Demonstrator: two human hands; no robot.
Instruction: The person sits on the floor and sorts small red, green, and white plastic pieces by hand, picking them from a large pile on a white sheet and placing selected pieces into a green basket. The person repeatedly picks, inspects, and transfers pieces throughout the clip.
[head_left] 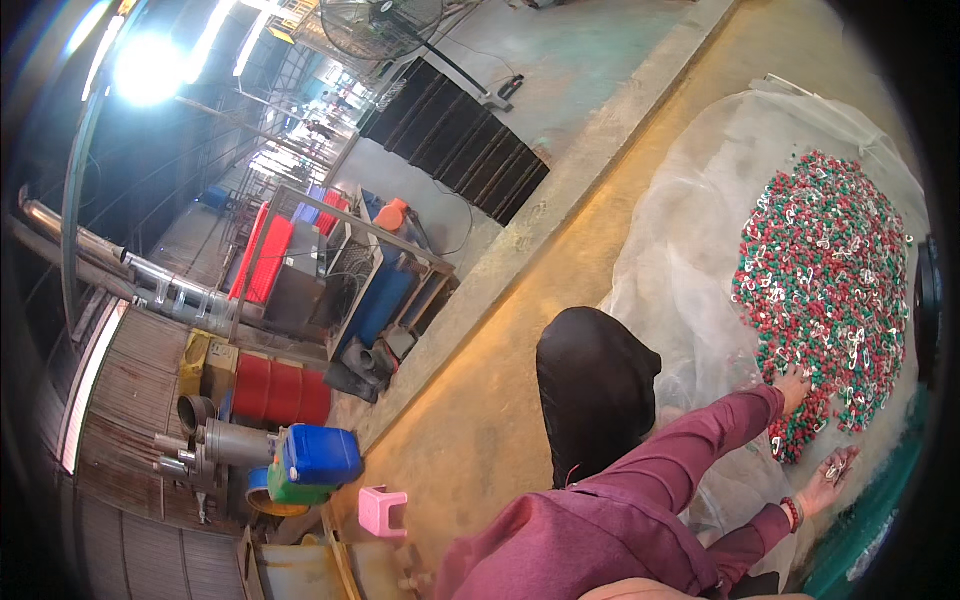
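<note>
A wide heap of small red and green pieces [820, 290] is spread at the right, with many white hook-shaped bits mixed in. My left hand [793, 388] reaches to the heap's near edge, its fingers apart and touching the pieces. Closer to me, my right hand [822, 486] is turned palm up and curled around a few white hook-shaped pieces [836, 470]. A red beaded bracelet [792, 514] circles that wrist. Under the heap lies a pale, translucent sheet [680, 250], wrinkled along its left side.
My dark-clad knee [600, 385] rises left of the sheet. A pink stool [383, 512], a blue jerrycan [322, 454] and a red drum [283, 390] stand at the left. Black stacked crates [455, 140] and a fan [382, 20] are beyond a low concrete curb [560, 210].
</note>
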